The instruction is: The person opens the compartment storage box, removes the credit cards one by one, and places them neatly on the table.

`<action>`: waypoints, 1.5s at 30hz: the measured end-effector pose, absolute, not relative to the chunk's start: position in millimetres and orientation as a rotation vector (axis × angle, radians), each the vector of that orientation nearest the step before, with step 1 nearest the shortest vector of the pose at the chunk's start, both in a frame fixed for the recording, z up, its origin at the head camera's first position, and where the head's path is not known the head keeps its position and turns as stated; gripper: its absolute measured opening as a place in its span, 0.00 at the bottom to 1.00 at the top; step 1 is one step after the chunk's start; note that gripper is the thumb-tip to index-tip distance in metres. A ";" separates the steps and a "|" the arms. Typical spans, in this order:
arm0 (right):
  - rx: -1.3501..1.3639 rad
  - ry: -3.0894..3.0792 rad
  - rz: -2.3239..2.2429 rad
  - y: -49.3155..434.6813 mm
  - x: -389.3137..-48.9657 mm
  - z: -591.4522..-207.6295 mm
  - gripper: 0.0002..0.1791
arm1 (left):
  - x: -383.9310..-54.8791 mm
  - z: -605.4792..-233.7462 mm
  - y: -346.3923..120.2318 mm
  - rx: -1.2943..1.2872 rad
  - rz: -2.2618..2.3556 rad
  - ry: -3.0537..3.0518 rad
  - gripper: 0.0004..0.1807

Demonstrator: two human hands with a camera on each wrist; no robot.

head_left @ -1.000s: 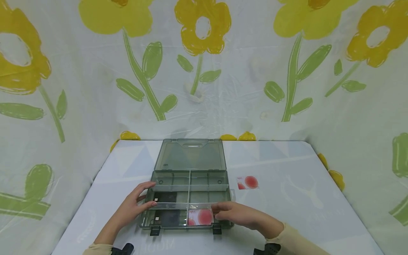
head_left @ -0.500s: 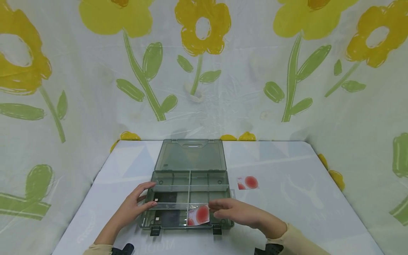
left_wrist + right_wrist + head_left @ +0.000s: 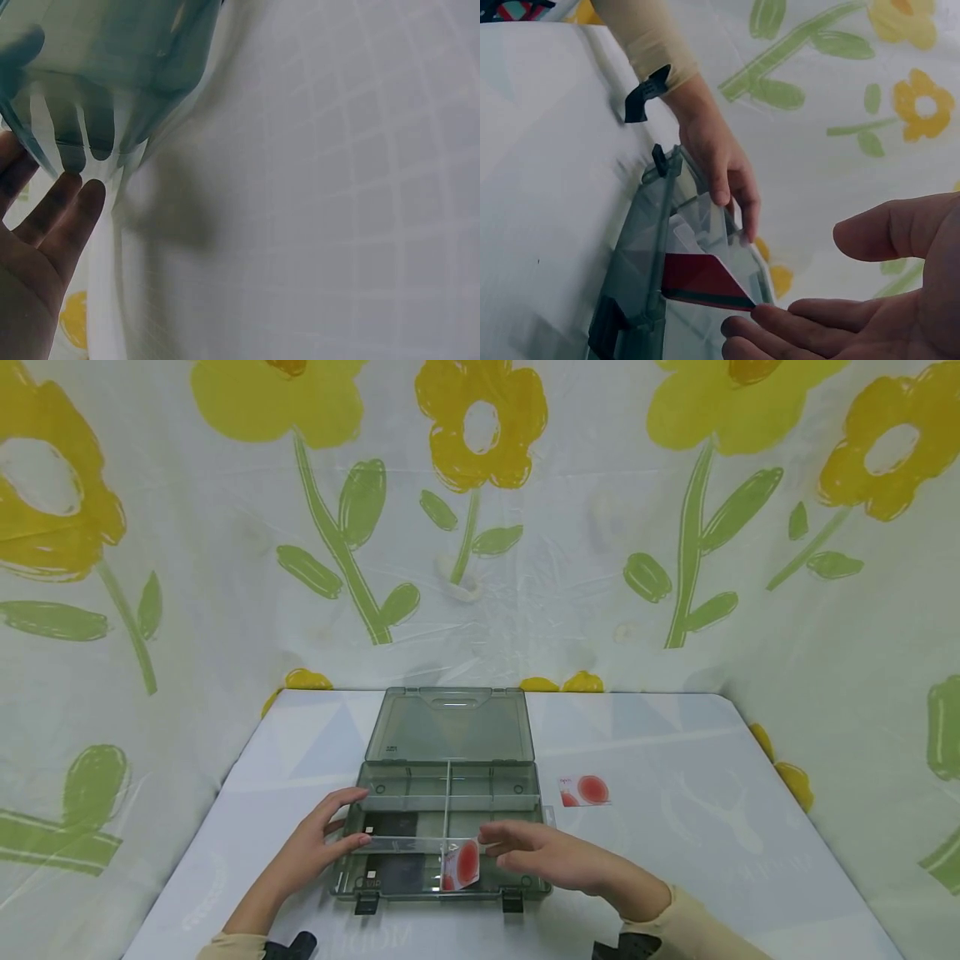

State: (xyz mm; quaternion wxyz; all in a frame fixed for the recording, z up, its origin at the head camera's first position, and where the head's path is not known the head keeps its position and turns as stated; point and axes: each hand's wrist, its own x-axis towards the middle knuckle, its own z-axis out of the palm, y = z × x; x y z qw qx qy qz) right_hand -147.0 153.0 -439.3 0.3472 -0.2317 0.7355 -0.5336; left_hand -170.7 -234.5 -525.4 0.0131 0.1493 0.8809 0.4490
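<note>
An open, grey-green, see-through plastic box (image 3: pixel 498 897) stands on the table, its lid (image 3: pixel 450 722) folded back. My left hand (image 3: pixel 318 835) rests at its left side, thumb and index finger over the rim; in the left wrist view, straight fingers (image 3: pixel 79 217) touch the outer wall. A pink-and-white card with a red circle (image 3: pixel 461 866) stands tilted in the front right compartment. The fingertips of my right hand (image 3: pixel 551 856) are at the card's right edge, thumb apart. The right wrist view shows the card's red back (image 3: pixel 701 277) beside those straight fingers.
A similar pink card (image 3: pixel 585 790) lies on the table right of the box. Dark cards (image 3: pixel 393 870) lie in the left front and left middle compartments. Two black latches (image 3: pixel 366 903) hang at the front edge. A flower-print curtain (image 3: pixel 562 568) surrounds the table.
The card in the front right compartment has gone from lying flat to tilted, its right edge shifting left. My right hand has moved slightly left with it. The left hand has stayed put.
</note>
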 end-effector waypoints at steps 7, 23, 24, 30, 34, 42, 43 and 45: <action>-0.562 1.925 -1.455 146.8 -152.2 -446.9 0.25 | -171.8 -527.5 -235.6 0.479 1.405 2.748 0.37; -0.527 1.995 -1.535 129.7 -154.9 -476.2 0.17 | -171.3 -526.1 -235.8 0.479 1.397 2.738 0.38; -0.518 2.008 -1.533 128.3 -154.5 -477.3 0.17 | -171.3 -526.1 -235.8 0.479 1.395 2.740 0.38; -0.500 2.075 -1.516 119.0 -151.1 -483.7 0.16 | -171.8 -526.6 -235.5 0.470 1.391 2.739 0.38; -0.498 2.096 -1.525 113.8 -148.9 -486.0 0.16 | -172.1 -526.9 -235.2 0.458 1.386 2.740 0.38; -0.460 2.070 -1.558 112.5 -148.3 -485.9 0.16 | -171.9 -526.0 -235.3 0.456 1.375 2.748 0.38; -0.452 2.058 -1.568 112.6 -148.3 -485.9 0.16 | -171.8 -525.9 -235.4 0.459 1.376 2.748 0.38; -0.434 2.028 -1.592 112.8 -148.3 -485.7 0.17 | -171.7 -525.6 -235.4 0.464 1.377 2.748 0.38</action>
